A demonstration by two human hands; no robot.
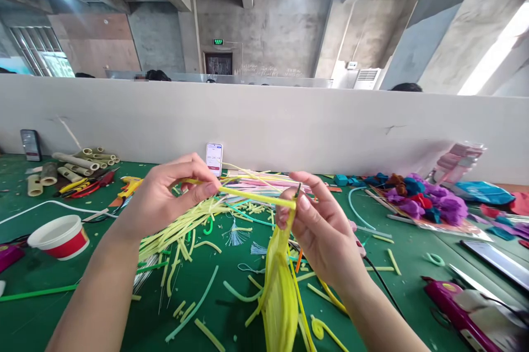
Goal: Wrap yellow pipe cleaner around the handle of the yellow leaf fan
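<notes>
My left hand [176,195] is closed, pinching a thin yellow strip [252,195] between thumb and fingertips. The strip runs taut across to my right hand [326,222], where it meets the gathered top of a sheer yellow piece [281,297] that looks like fabric. Thumb and fingers of my right hand pinch that gathered top, and a short dark tip [298,191] sticks up from it. The yellow piece hangs down over the table; its lower end is cut off by the frame. Below lie a pile of pale yellow-green strips [182,225] and a blue tassel [236,234].
The green table [157,335] is strewn with strip offcuts. A paper cup [60,237], pliers [88,187] and bamboo tubes [82,162] are left. A phone [214,159] leans on the white partition [289,126]. Right are purple bundles [442,198] and a magenta corded tool [454,308].
</notes>
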